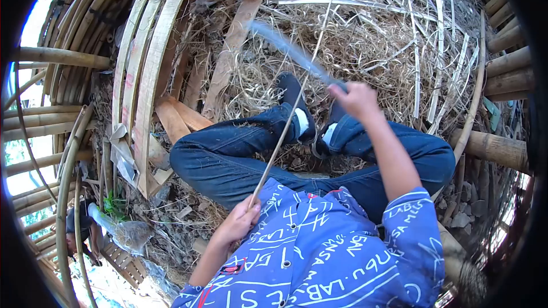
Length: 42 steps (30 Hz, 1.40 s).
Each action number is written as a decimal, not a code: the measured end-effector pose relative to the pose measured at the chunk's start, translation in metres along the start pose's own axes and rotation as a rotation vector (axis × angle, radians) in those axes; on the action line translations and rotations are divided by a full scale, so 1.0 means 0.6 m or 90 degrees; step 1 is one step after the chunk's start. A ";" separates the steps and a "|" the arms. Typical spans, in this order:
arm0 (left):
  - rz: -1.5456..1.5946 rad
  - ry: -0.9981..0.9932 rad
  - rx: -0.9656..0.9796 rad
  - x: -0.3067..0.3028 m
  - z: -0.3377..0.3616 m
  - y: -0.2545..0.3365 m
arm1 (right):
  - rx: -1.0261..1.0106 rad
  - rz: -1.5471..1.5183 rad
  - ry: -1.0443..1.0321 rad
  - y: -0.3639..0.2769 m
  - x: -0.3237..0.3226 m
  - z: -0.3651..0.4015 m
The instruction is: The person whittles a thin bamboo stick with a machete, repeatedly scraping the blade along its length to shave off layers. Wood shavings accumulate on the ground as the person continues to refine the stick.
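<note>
My left hand (237, 222) is closed around the lower end of a long, thin bamboo strip (279, 140), close to my shirt front. From there the strip slants up and away across my legs, its far end above the shavings. In my right hand (358, 100) I grip a machete (288, 48) by its dark handle. The long blade, smeared by motion, points up and to the left and overlaps the strip in this view. Beneath both lies a thick layer of curly bamboo shavings (365, 43).
A wooden slatted crate (154, 63) lies left of my crossed legs (228, 157). Split bamboo strips (436, 40) are scattered at the far right. Bamboo poles (496, 151) wall both sides. Another person (85, 228) is at the lower left, beyond the poles.
</note>
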State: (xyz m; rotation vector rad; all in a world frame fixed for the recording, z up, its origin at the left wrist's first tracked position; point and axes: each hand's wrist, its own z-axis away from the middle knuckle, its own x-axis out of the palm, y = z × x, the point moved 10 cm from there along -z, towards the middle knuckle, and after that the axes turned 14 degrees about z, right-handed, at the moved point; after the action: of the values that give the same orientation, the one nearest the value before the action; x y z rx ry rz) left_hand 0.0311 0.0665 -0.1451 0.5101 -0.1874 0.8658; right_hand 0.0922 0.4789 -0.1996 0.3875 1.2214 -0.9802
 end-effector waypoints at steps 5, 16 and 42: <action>-0.165 -0.059 0.137 0.018 -0.011 0.012 | 0.071 0.090 0.062 0.103 -0.051 -0.058; -0.254 0.029 0.154 -0.004 -0.031 0.045 | -0.219 -0.128 -0.138 -0.164 0.036 0.174; -0.259 0.049 0.137 0.005 -0.015 0.050 | -0.252 -0.137 -0.178 -0.173 0.036 0.207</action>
State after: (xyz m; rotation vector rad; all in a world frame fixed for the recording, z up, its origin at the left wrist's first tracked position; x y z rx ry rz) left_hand 0.0098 0.0890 -0.1412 0.6863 0.0815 0.5071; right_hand 0.0849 0.3231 -0.1517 -0.1906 1.1806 -0.9116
